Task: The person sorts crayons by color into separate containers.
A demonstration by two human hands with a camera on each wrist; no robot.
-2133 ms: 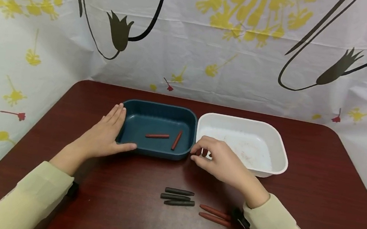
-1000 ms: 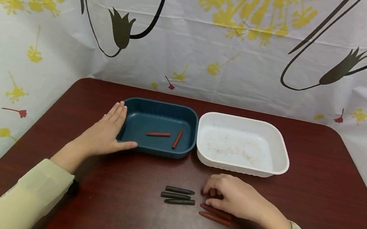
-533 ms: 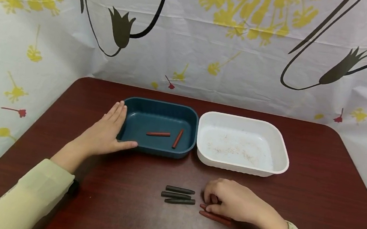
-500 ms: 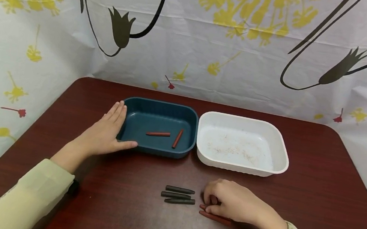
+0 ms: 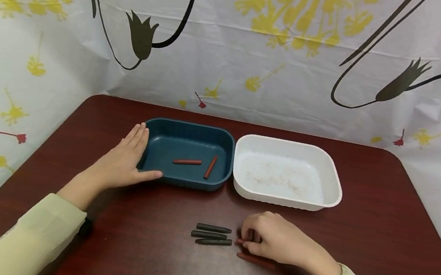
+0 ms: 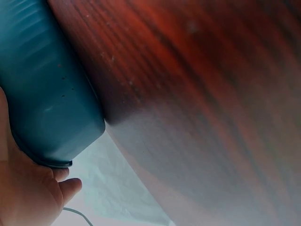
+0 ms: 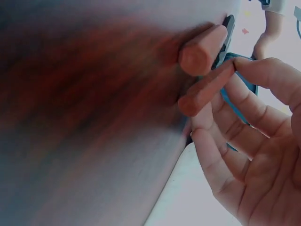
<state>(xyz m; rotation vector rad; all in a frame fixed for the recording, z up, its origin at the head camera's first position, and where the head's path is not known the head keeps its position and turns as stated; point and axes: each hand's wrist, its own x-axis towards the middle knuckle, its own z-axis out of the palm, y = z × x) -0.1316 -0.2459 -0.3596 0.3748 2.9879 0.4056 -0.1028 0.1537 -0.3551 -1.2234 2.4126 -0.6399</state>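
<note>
My right hand [image 5: 278, 239] pinches a reddish-brown crayon [image 7: 204, 92] between thumb and fingers, low over the table; in the head view only its tip shows. A second reddish-brown crayon [image 5: 255, 261] lies just in front of that hand. Several dark crayons [image 5: 211, 235] lie roughly side by side to its left. With fingers straight and thumb spread, my left hand [image 5: 119, 164] rests against the left end and front rim of a teal container [image 5: 187, 182]. Inside that container are two reddish-brown crayons [image 5: 187, 162], apart from each other.
Right beside the teal container stands a white container [image 5: 284, 201] with brownish specks on its floor. Both sit toward the back of the dark red-brown table [image 5: 142, 246]. A patterned white sheet [image 5: 213, 55] hangs behind and at the sides.
My right hand has come down from the gap between the containers to the reddish-brown crayons. It now pinches one and has shifted it slightly away from the other. The left hand stays put.
</note>
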